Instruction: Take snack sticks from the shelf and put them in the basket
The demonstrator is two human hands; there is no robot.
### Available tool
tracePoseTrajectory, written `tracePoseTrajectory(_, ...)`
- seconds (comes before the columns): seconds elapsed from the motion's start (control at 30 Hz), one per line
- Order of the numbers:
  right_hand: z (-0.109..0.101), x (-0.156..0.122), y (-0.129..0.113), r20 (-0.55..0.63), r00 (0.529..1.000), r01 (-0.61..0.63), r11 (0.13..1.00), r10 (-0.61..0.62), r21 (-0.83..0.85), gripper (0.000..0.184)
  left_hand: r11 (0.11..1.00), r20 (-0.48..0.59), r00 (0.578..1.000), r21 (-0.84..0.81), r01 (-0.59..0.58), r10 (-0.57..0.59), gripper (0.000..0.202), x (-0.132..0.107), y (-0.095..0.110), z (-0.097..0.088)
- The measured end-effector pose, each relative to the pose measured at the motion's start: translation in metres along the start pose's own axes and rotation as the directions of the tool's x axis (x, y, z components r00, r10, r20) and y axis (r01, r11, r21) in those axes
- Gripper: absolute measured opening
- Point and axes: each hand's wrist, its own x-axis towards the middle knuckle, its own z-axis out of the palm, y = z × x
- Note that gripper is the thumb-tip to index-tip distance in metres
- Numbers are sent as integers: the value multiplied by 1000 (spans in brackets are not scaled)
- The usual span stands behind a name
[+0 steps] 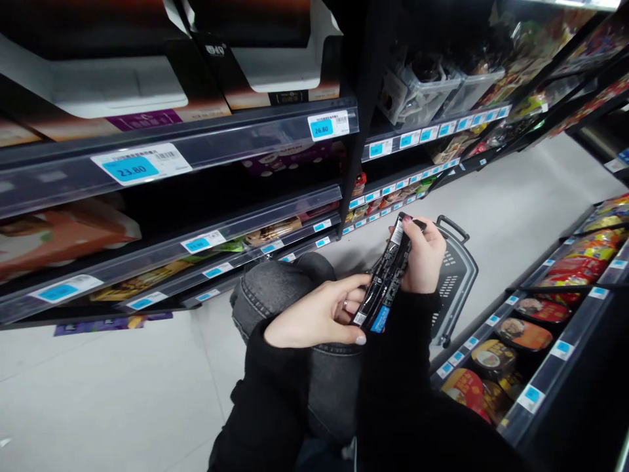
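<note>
Both my hands hold a long, narrow black packet (pixel 388 275) with white print and a blue tag at its near end. My left hand (pixel 319 314) grips the near end, fingers curled under it and thumb along its edge. My right hand (pixel 423 254) is wrapped round the far end. The packet is tilted, over my bent knee in grey jeans (pixel 275 288). Black sleeves cover both arms.
A grey shopping basket (pixel 459 272) stands on the pale floor just beyond my hands. Shelves with boxes and blue price tags (pixel 132 167) rise on the left. On the right, low shelves hold round bowl packs (pixel 523 331) and red bags. The aisle floor (pixel 515 210) runs ahead.
</note>
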Motion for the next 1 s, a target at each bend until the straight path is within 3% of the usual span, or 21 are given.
tracePoseTrajectory(0.07,0,1,-1,-41,999,-4,997,7,82,20,996,-66,994,-29,-87,85,64,-1,-1,-1)
tracePoseTrajectory(0.13,0,1,-2,-50,999,20,984,-11,180,21,981,-209,962,-48,-187,174,53,-1,-2,-3)
tracePoseTrajectory(0.2,1,-1,-3,45,999,17,969,-29,248,24,971,-334,920,-51,-234,204,46,1,-3,-3)
tracePoseTrajectory(0.27,3,-4,-4,198,980,-34,966,-18,255,25,968,-379,903,-63,-243,202,48,3,-3,-2)
tracePoseTrajectory(0.33,6,-8,-4,314,949,-89,970,13,227,28,962,-385,899,-84,-260,210,51,6,-3,-1)
tracePoseTrajectory(0.43,8,-12,-4,368,928,-130,972,50,197,33,959,-403,887,-71,-274,224,49,8,-2,1)
tracePoseTrajectory(0.63,12,-11,-2,178,981,-121,970,83,212,25,974,-297,928,61,-217,226,47,9,-4,1)
tracePoseTrajectory(0.77,14,-11,0,81,990,-126,975,112,181,27,950,-244,950,287,-122,196,45,9,-4,1)
tracePoseTrajectory(1.0,8,-6,0,105,984,-169,944,145,285,26,881,-201,972,472,-10,119,45,7,0,-1)
